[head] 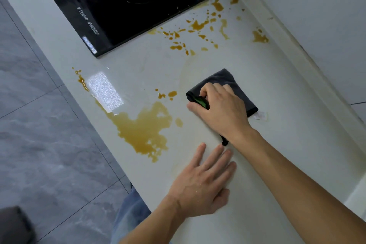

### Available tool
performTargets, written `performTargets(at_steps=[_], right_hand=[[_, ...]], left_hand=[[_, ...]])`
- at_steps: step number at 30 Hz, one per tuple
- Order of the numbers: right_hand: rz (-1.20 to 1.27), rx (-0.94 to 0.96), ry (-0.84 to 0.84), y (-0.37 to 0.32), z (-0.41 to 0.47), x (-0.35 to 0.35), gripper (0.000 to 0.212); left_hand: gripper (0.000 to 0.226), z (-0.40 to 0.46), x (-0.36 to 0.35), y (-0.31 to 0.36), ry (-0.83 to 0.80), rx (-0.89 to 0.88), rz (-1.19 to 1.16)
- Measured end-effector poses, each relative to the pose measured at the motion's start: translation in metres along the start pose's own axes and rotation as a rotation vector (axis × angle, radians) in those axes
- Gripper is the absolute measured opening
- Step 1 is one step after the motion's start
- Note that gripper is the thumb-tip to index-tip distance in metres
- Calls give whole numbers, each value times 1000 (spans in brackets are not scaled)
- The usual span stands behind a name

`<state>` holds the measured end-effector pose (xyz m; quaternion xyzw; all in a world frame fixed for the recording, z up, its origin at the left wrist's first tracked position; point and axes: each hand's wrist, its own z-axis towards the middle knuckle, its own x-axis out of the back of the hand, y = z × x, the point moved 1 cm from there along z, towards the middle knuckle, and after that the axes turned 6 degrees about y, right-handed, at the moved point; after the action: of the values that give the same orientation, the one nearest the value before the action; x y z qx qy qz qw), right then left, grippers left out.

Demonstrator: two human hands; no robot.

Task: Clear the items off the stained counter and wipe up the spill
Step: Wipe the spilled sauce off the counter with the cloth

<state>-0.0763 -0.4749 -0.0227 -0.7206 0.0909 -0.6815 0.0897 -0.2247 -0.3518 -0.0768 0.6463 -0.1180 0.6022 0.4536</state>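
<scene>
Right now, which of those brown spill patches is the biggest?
The big puddle near the counter's front edge, left of the left hand. The splashes by the stove and the patches near the cloth are only small, scattered drops.

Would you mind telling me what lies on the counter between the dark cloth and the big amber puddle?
In the head view, a single small amber drop sits on bare white counter between the cloth under the right hand and the large puddle; nothing else.
</scene>
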Motion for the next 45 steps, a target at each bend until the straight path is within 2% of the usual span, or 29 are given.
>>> performTargets(at_steps=[5,10,12,15,19,22,25,28,33,35,38,45], right_hand=[[28,26,30,4,3,-2,33],[254,-54,-7,17,7,3,19],[356,-111,-25,24,12,5,14],[379,-208,-5,40,18,11,19],[574,-506,58,73,20,25,24],[450,-577,167,90,22,35,33],[369,-588,155,94,33,41,37],[274,-536,127,95,44,50,48],[291,-384,406,97,58,95,58],[332,-338,485,96,61,119,54],[359,-242,517,89,63,149,48],[261,3,659,62,52,207,43]], left_hand=[[58,-1,2,1,2,5,-16],[58,0,0,1,9,4,-12],[59,-1,-1,1,15,2,-18],[59,-1,-3,1,30,2,-21],[59,-1,-4,1,29,0,-34],[60,-1,-4,0,19,-3,-20],[61,-1,-4,1,11,-9,-19],[62,-1,-2,0,-3,-12,-26],[62,-1,-2,-1,-17,-17,-23],[62,0,-2,-1,-17,-20,-24],[62,0,-2,-1,-17,-23,-23],[62,-1,-4,-1,4,-29,-20]])
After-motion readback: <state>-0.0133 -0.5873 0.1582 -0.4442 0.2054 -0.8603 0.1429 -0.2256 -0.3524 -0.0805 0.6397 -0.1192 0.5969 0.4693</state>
